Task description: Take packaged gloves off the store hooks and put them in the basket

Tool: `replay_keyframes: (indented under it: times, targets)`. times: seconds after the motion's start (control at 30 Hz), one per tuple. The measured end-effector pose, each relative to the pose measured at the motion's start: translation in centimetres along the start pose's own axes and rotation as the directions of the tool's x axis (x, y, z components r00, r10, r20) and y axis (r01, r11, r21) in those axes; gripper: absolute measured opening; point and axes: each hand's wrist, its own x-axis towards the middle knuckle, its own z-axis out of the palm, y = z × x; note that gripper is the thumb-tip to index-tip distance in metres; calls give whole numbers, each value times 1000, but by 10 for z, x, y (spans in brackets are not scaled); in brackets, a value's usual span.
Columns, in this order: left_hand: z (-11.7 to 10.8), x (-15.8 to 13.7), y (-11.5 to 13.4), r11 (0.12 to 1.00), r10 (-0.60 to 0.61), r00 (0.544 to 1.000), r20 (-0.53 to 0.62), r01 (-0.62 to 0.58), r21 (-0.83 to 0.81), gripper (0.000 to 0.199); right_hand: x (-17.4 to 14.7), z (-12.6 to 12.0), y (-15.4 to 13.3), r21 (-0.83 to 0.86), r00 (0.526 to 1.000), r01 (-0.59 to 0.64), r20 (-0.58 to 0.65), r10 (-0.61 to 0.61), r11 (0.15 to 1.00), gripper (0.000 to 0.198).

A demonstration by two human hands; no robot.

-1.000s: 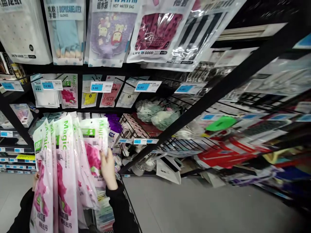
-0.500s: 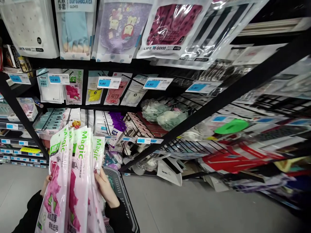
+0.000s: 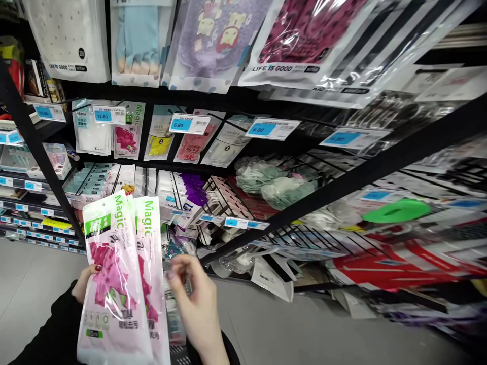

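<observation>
A small stack of clear-fronted packets of pink rubber gloves (image 3: 114,284), printed "Magic" in green, is in my left hand (image 3: 85,284). My left thumb presses on the front of the nearest packet, and the other fingers are hidden behind. Just right of the stack, my right hand (image 3: 200,304) is raised off the packets, its fingers bent and apart from the thumb, with nothing visible in it. Part of a grey basket (image 3: 178,352) shows below, mostly covered by the packets and my right hand.
A matching "Magic" packet (image 3: 128,134) hangs on the rack ahead, beside other glove packets (image 3: 160,139) and price tags (image 3: 189,124). Bath puffs (image 3: 287,190) fill a wire shelf. A black slanting post (image 3: 342,177) crosses the right side above the grey floor (image 3: 274,334).
My right hand has let go of the packets and moved right, fingers bent. The fanned packets are now gathered closer together in my left hand. The view has shifted slightly left.
</observation>
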Motion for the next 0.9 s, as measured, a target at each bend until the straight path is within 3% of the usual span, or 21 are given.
replay_keyframes:
  times: [0.13,0.23,0.4,0.5,0.67,0.8,0.9]
  targets:
    - [2,-6,-8,996,2,1000,8,-3,94,16,-3,19,-38,-401,985,-18,151,86,916,50]
    - [-4,-9,-14,994,14,1000,-14,-12,112,20,-1,38,-32,-480,975,-32,177,132,877,47]
    - [-29,-5,-27,995,79,997,-15,-78,65,27,-9,43,-10,-300,975,-76,179,134,951,24]
    - [-38,-1,-33,995,70,998,4,-70,71,28,-16,38,-4,-161,970,-138,176,166,977,23]
    - [-32,1,-36,1000,-15,996,-89,16,10,31,-26,30,9,-37,973,-191,123,194,981,27]
    - [-23,-1,-32,994,-110,991,-82,112,17,21,-30,24,20,183,977,-215,42,211,959,23]
    - [-19,0,-22,998,-55,987,-149,57,3,17,-29,13,19,405,964,-234,-24,266,884,26]
